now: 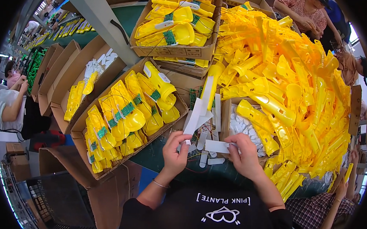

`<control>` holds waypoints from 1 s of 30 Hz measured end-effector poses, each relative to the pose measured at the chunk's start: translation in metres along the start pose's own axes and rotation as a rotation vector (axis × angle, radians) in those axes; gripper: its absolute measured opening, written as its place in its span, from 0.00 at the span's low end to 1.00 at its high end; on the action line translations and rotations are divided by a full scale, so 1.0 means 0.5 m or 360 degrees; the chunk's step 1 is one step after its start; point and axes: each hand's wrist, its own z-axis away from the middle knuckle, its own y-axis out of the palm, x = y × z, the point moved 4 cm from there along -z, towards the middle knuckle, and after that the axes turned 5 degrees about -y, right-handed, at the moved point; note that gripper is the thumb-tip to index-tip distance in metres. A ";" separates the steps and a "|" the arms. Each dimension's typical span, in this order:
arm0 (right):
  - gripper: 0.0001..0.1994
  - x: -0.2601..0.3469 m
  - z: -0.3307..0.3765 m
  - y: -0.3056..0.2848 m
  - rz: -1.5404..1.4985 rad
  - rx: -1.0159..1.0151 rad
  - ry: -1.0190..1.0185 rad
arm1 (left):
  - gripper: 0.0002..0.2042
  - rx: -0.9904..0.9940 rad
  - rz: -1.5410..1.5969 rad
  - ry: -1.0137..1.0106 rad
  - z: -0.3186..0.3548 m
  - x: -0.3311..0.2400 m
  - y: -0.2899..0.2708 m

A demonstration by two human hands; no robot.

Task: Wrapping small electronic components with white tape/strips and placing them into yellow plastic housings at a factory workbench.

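Left hand [176, 153]: middle of the desk [148, 155], at the strips [192, 119]
Right hand [243, 153]: just right of it, before the parts box [225, 116]
Near carton [81, 140]: left of both hands — shells [121, 107] lie in it
Far carton [170, 52]: behind the near one, atop a lower carton [182, 67]
Shell heap [303, 79]: right and behind — partly over the parts box

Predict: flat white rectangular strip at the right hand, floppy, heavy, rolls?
The flat white rectangular strip looks thin, so probably light. It juts straight from the right hand without visible sag, suggesting some stiffness. Being flat, it's unlikely to roll.
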 end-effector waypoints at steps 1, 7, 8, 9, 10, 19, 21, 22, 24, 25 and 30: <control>0.08 0.001 -0.005 0.002 -0.0002 0.0013 -0.0020 | 0.07 0.0022 0.0243 -0.0096 -0.001 0.002 -0.004; 0.11 0.003 -0.020 0.014 0.0182 0.0027 -0.0126 | 0.07 0.0143 0.1010 -0.0483 0.005 0.013 -0.004; 0.11 0.011 -0.024 0.014 0.0181 0.0023 -0.0124 | 0.07 0.0194 0.1146 -0.0529 0.005 0.013 -0.002; 0.12 0.021 -0.028 0.007 0.0248 -0.0090 -0.0110 | 0.07 0.0198 0.1144 -0.0528 0.003 0.010 -0.002; 0.13 0.029 -0.030 0.000 0.0311 -0.0198 -0.0099 | 0.07 0.0244 0.1279 -0.0565 0.004 0.005 0.000; 0.10 0.002 -0.013 -0.018 0.0170 -0.0248 -0.0168 | 0.07 0.0005 0.1337 -0.0470 0.018 0.015 -0.026; 0.10 0.001 -0.022 -0.021 0.0179 -0.0266 -0.0172 | 0.07 -0.0087 0.1301 -0.0354 0.020 0.012 -0.041; 0.10 0.002 -0.028 -0.022 0.0182 -0.0281 -0.0175 | 0.07 -0.0094 0.1301 -0.0350 0.024 0.013 -0.049; 0.10 0.005 -0.041 -0.022 0.0181 -0.0277 -0.0194 | 0.06 -0.0201 0.1201 -0.0277 0.031 0.012 -0.071; 0.10 0.004 -0.046 -0.022 0.0187 -0.0277 -0.0201 | 0.05 -0.0284 0.1165 -0.0284 0.035 0.012 -0.076; 0.11 -0.011 -0.090 -0.009 0.0227 -0.0173 -0.0264 | 0.05 -0.0377 0.1152 -0.0322 0.052 0.010 -0.098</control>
